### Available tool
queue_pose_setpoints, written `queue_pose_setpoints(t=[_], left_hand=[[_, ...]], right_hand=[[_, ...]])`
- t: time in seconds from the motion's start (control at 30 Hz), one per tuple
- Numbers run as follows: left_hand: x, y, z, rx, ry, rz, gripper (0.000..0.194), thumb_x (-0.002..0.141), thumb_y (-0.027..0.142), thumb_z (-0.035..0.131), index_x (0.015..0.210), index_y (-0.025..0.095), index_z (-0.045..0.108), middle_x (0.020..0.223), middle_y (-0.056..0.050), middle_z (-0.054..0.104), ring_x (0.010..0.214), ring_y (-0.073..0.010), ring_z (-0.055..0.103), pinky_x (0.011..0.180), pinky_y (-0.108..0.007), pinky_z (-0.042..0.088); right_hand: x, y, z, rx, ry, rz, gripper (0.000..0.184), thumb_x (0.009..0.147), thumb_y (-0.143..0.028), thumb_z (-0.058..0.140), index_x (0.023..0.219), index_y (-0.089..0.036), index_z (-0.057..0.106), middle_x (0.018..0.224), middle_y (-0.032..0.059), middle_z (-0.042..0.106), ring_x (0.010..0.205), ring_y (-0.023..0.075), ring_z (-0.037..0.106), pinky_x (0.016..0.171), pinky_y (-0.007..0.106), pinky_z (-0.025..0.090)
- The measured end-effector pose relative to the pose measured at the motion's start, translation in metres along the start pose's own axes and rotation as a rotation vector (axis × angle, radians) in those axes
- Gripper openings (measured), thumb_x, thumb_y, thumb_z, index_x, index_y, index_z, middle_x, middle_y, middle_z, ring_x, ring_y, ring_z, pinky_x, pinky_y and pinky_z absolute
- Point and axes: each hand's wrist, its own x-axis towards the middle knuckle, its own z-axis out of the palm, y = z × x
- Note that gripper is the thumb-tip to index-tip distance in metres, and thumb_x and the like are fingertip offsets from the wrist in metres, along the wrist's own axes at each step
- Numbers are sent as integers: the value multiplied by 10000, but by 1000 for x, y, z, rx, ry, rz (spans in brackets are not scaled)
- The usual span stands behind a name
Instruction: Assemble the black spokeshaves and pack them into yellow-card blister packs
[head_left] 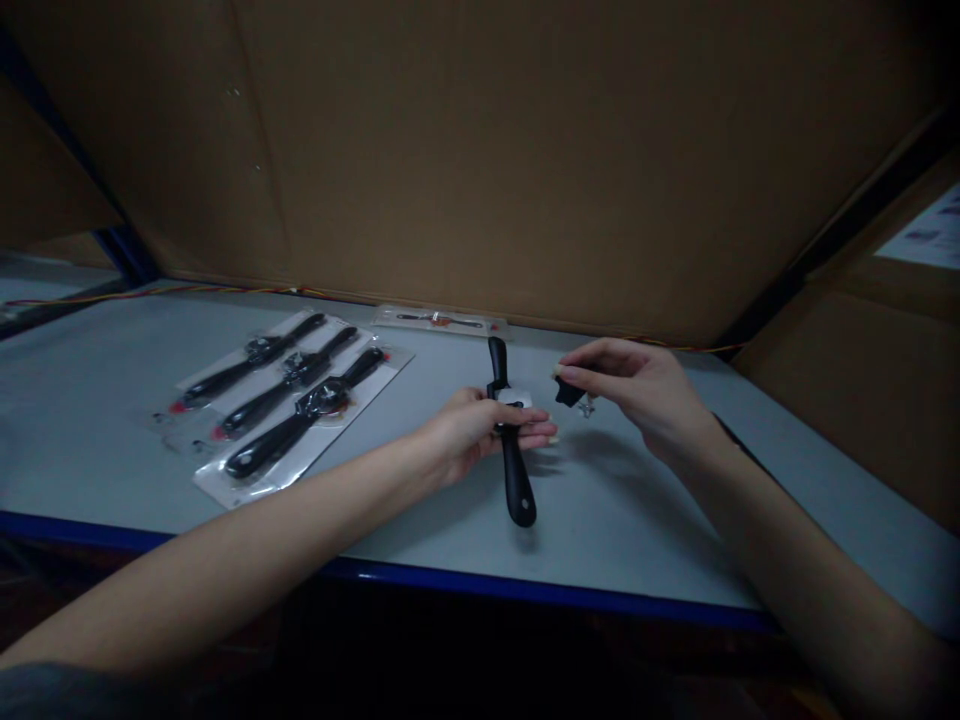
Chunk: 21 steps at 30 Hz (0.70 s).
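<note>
My left hand (487, 425) is closed around the middle of a black spokeshave (516, 475), thumb across its top. One handle points away from me, the other toward the table's front edge. A pale metal blade (516, 398) shows at its centre. To the right, my right hand (637, 385) pinches a small black cap (570, 391) with a shiny screw knob (586, 406) below it. The cap is held apart from the spokeshave, above the tabletop.
Several packaged spokeshaves (319, 405) lie side by side on the left of the grey table (420, 530). Another flat package (441, 321) lies at the back by the cardboard wall (480, 160). A thin cable (247, 290) runs along the wall's foot.
</note>
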Motion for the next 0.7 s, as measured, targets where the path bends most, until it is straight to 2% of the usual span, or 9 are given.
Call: queue_pose_setpoints(t=[0.13,0.23,0.3,0.43,0.7], left_hand=[[0,0,1,-27,-2,15,211,744,-47,499,945,-6,545,1020,-236,626,799,-215,672,718,-292,563],[0,-1,2,-23,-23,27,243,741,-57,497,970,6,549,994,-224,637,809,-216,671,744,-311,555],[0,-1,2,-15,-29,30,229,738,-59,502,948,8,563,969,-214,646,803,-208,672,759,-307,550],[0,-3,2,-9,-32,15,188,740,-50,500,905,7,569,946,-203,650,767,-188,675,736,-275,554],[-1,-2,3,-21,-25,-21,160,741,29,486,879,-1,562,808,-172,650,728,-179,667,747,-272,535]], right_hand=[[0,3,4,27,-17,34,293,609,-429,712,705,-192,569,718,32,629,629,140,570,567,270,462],[0,4,8,-52,-65,13,297,666,-437,665,830,-196,611,695,22,614,611,140,557,557,274,451],[-1,2,11,-136,-89,-31,318,710,-436,622,920,-198,641,722,33,626,678,162,576,622,295,454],[-3,-3,14,-134,-111,-32,238,723,-428,602,779,-205,665,832,57,662,805,191,595,735,311,448],[-3,-3,15,-30,-110,54,222,671,-414,658,727,-202,619,742,38,637,678,154,581,640,283,465]])
